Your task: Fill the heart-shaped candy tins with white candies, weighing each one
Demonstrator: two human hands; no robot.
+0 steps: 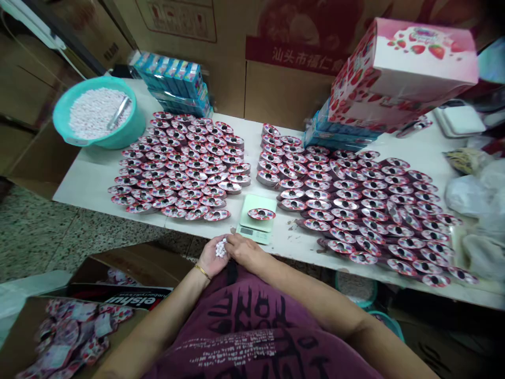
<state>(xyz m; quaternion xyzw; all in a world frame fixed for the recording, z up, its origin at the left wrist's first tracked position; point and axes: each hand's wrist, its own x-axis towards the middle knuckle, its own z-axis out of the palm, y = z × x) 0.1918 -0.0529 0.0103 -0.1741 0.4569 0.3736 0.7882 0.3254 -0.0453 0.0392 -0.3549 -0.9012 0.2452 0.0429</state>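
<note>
My left hand (210,258) is cupped palm up below the table edge and holds a small heap of white candies (221,247). My right hand (243,249) lies beside it, fingers curled and pinching at the candies in that palm. Just beyond both hands a small pale green scale (255,227) stands on the white table (90,179), with one oval red-and-silver tin (261,213) on its pan.
Many oval tins lie in two fields, left (179,166) and right (363,205) of the scale. A teal bowl (63,113) of white candies with a scoop sits at the far left. Pink strawberry cartons (406,68) and blue boxes (173,79) stand behind. A cardboard box of wrappers (71,331) is on the floor at my left.
</note>
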